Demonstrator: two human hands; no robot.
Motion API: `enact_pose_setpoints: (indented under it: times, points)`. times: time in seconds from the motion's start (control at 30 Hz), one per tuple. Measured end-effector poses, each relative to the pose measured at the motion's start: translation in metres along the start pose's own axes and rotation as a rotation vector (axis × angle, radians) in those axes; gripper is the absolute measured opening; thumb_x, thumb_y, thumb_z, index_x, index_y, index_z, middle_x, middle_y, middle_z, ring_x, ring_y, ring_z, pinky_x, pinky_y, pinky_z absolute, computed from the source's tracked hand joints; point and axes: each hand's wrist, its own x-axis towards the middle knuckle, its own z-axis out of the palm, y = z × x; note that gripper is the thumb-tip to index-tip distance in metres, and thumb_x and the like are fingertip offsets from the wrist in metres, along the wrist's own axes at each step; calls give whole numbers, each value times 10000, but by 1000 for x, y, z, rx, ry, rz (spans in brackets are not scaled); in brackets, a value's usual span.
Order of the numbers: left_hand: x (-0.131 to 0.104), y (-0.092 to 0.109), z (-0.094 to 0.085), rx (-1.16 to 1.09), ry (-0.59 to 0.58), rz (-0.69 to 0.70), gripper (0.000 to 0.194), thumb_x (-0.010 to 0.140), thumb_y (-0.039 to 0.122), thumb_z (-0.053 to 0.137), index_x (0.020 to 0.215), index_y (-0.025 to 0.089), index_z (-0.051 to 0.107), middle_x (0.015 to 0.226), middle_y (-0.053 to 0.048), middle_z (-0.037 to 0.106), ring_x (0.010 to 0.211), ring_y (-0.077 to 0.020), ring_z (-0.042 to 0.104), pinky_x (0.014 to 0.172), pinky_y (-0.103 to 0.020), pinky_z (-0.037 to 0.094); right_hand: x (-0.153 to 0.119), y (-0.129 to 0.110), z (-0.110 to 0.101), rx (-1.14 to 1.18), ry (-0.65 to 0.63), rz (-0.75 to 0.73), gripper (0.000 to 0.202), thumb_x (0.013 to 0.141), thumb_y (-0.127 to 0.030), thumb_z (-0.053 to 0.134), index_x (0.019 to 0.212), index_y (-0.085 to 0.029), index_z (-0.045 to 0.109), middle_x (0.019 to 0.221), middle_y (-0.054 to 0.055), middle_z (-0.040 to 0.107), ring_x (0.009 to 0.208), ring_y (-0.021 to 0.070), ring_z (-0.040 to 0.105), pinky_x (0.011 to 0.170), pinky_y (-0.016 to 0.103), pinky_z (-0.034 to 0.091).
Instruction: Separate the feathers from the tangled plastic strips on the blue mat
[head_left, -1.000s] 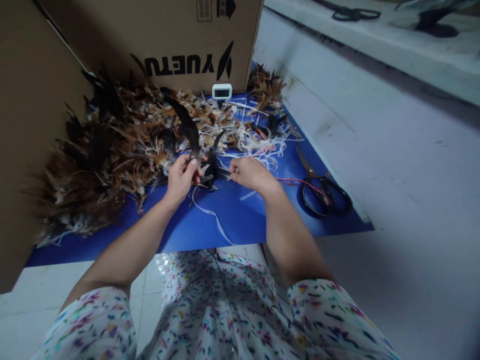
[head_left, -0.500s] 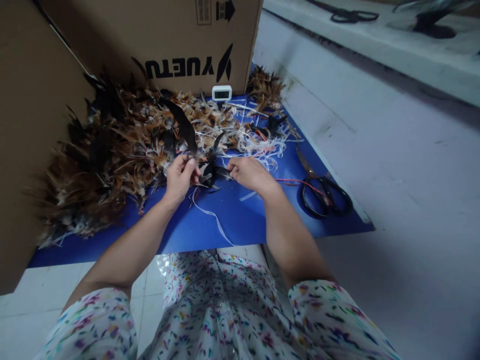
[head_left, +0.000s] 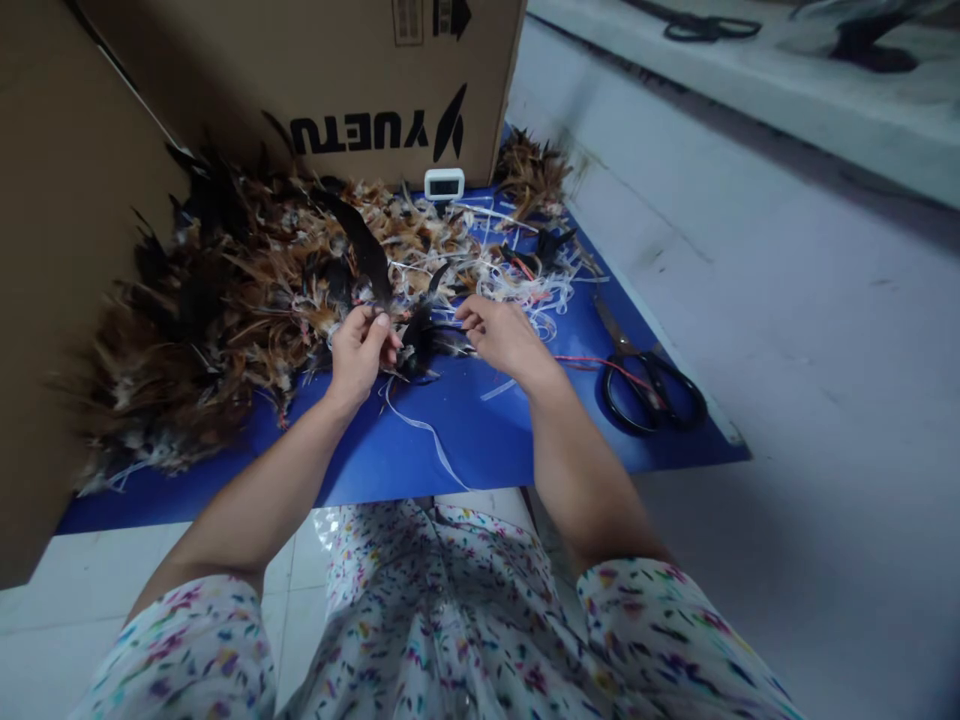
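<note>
My left hand point(head_left: 360, 350) is closed in a pinch on the lower end of a long dark feather point(head_left: 358, 235), which curves up and to the left. My right hand point(head_left: 499, 335) has its thumb and fingers pressed together at the right end of some small dark feathers point(head_left: 424, 335); what its fingertips hold is too small to make out. These dark feathers lie between my two hands. Behind and left of them spreads a large heap of brown and black feathers point(head_left: 247, 280). A thin white ribbon point(head_left: 427, 430) runs toward the table's front edge.
Black-handled scissors point(head_left: 649, 385) lie at the right of the blue table point(head_left: 487, 440), by a red string point(head_left: 585, 360). Tangled white ribbons point(head_left: 551, 295) lie behind my right hand. A small white digital device point(head_left: 444, 184) stands before a cardboard box point(head_left: 337, 60). A wall bounds the right side.
My right hand has shifted slightly up and to the right, and the small dark feathers beside its fingers have changed position. My left hand stays nearly still on the long feather.
</note>
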Motion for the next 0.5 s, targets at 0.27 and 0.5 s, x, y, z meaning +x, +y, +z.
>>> enact_pose_setpoints:
  times: [0.27, 0.5]
  points:
    - [1, 0, 0, -4, 8, 3, 427, 764, 547, 749, 846, 206, 508, 564, 58, 623, 374, -71, 519, 355, -173, 389, 1, 0, 0, 66, 59, 5, 372, 737, 34, 502, 974, -167, 705, 878, 55, 719, 809, 163, 655, 790, 287, 494]
    - [1, 1, 0, -3, 27, 25, 378, 782, 511, 748, 827, 212, 521, 562, 51, 618, 375, -75, 505, 369, -186, 391, 2, -1, -2, -31, 76, -61, 340, 746, 33, 527, 906, -175, 743, 902, 59, 748, 911, 205, 662, 883, 340, 485]
